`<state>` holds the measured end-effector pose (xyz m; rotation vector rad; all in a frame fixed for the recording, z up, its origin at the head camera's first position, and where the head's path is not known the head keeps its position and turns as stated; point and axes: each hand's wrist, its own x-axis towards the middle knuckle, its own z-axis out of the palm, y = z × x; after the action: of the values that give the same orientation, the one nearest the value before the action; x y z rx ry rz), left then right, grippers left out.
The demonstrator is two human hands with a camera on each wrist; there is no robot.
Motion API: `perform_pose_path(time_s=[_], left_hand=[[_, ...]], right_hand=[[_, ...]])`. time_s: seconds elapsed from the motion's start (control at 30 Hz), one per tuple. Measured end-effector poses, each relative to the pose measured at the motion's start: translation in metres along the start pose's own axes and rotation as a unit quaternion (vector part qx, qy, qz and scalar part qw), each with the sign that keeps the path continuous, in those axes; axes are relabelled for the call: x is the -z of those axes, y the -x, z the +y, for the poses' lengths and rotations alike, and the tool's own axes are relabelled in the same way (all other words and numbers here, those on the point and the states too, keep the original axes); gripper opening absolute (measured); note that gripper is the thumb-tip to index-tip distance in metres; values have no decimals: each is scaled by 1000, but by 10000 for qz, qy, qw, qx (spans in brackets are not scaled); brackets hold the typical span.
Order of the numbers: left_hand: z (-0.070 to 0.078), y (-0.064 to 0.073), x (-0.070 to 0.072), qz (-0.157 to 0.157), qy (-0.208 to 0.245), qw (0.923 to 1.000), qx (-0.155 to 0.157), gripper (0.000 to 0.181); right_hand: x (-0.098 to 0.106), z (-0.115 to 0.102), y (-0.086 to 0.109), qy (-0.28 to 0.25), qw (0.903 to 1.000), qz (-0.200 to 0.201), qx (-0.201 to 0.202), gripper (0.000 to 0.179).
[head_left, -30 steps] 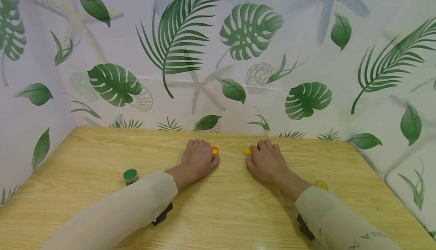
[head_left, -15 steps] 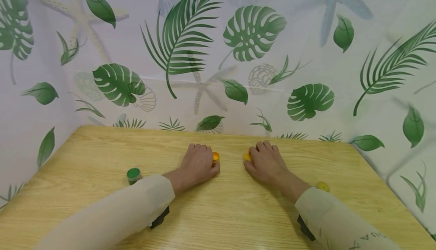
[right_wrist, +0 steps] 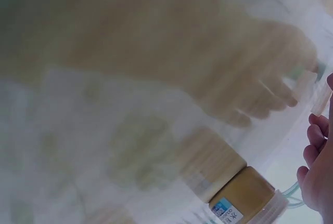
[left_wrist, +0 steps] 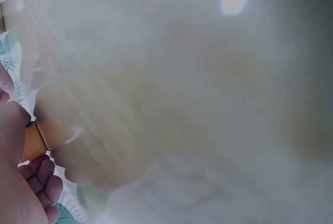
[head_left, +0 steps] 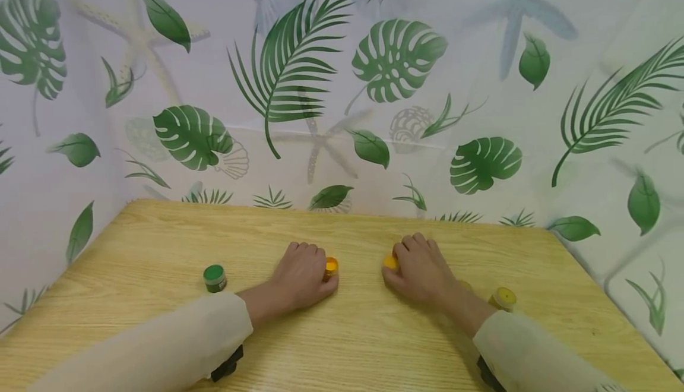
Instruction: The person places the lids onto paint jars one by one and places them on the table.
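My left hand rests on the table with its thumb and fingers around a small orange paint jar. The jar's bright orange round top faces up; in the left wrist view its orange side stands on the glossy surface. To the right, across a gap, my right hand grips a round yellow-orange piece, mostly hidden by the fingers. The right wrist view shows a short, pale translucent edge at those fingertips, like a jar lid on the table.
A green paint jar stands left of my left forearm. Beside my right forearm is a yellow paint jar, with another pale yellow round thing partly behind the wrist. The wooden table ends at a leaf-patterned cloth.
Both hands have slid nearer to me along the table, each keeping its hold. The pale yellow round thing behind my right wrist has come into view, and more of the yellow jar shows.
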<state>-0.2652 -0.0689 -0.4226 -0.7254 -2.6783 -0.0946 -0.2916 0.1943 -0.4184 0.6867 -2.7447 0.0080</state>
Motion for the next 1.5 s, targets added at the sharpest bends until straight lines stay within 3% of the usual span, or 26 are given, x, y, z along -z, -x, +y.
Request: perform_pose_path(time_s=[0.23,0.43,0.73,1.07,1.37,1.5], left_hand=[[-1,20,4,-10,186,9997,-140,35],[-1,30,9,-236,348,9991,-90,35],[2,28,5,-120,359,9990,-250,33],[10,25,1,516,-168,9953,-807,35],[17,25,1,676,-340,9915,-1057,36],[19,24,-1,675,-444,9906,-1108,37]], right_hand=[[4,-10,18,-67,9997,67,209,29],[6,-10,29,-92,9995,137,285,28],[5,-11,27,-244,9971,463,546,29],[5,-17,23,-402,9932,715,829,29],[5,-20,23,-730,9776,1221,1549,28],[4,-18,23,-741,9751,1302,1634,29]])
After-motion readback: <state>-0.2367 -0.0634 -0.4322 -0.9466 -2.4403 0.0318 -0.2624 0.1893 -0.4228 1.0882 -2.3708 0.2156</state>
